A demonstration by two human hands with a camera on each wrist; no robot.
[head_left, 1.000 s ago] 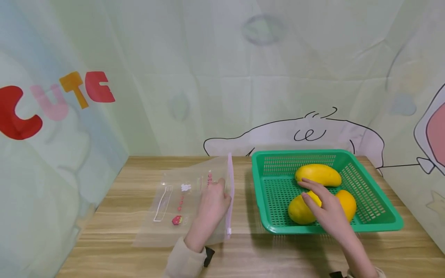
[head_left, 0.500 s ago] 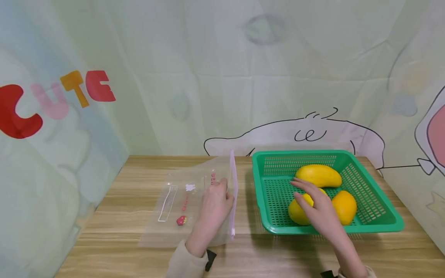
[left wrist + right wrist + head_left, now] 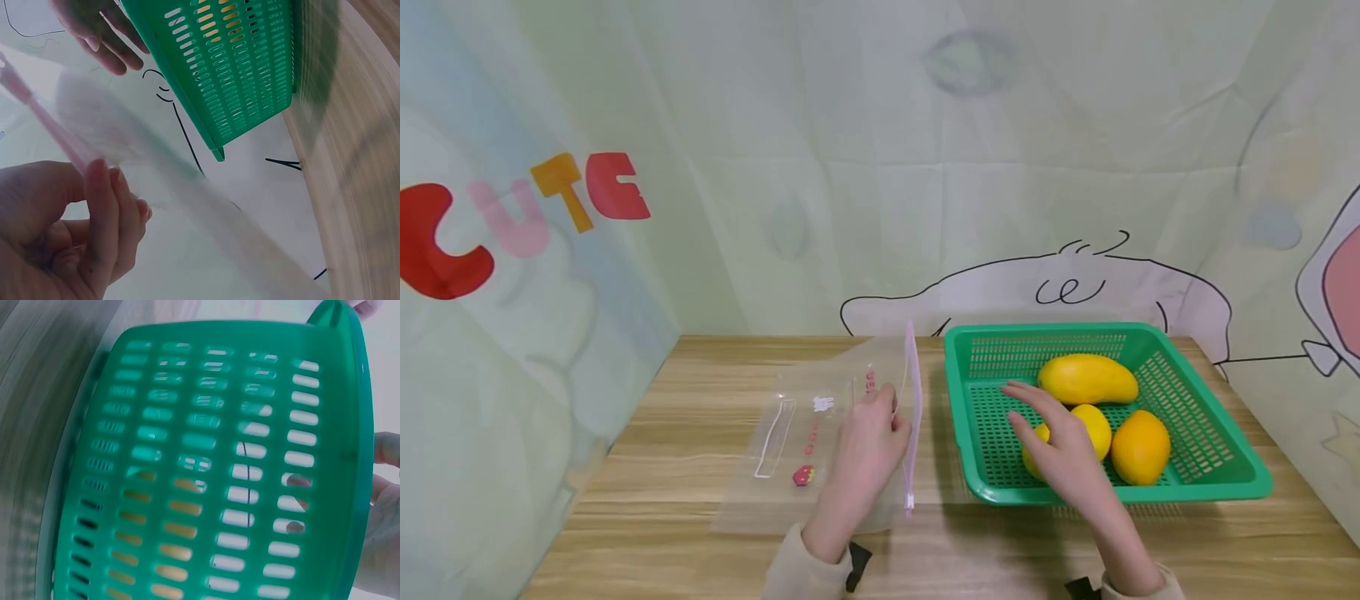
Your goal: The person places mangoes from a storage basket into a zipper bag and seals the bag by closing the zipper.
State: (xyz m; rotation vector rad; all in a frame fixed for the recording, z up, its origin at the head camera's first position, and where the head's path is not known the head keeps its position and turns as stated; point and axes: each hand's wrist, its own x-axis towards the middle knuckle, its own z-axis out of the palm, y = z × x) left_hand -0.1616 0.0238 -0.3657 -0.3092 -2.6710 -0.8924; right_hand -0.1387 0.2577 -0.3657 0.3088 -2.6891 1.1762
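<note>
In the head view my left hand pinches a clear zip bag near its pink zip edge. The bag carries red and white print, with a slider at the near end of the zip. In the left wrist view thumb and fingers close on the bag's film. My right hand, fingers spread and holding nothing, hovers over the green basket. Beneath it a yellow mango is partly covered. Behind lies another mango; an orange-yellow mango sits to the right.
A wooden table bears the bag on the left and the basket on the right, a narrow strip of wood between them. A printed curtain hangs at the table's back edge. The basket's slotted wall fills the right wrist view.
My left hand has drawn the bag a little to the right, toward the basket. The right hand has shifted left over the basket, uncovering more of the right-hand mango.
</note>
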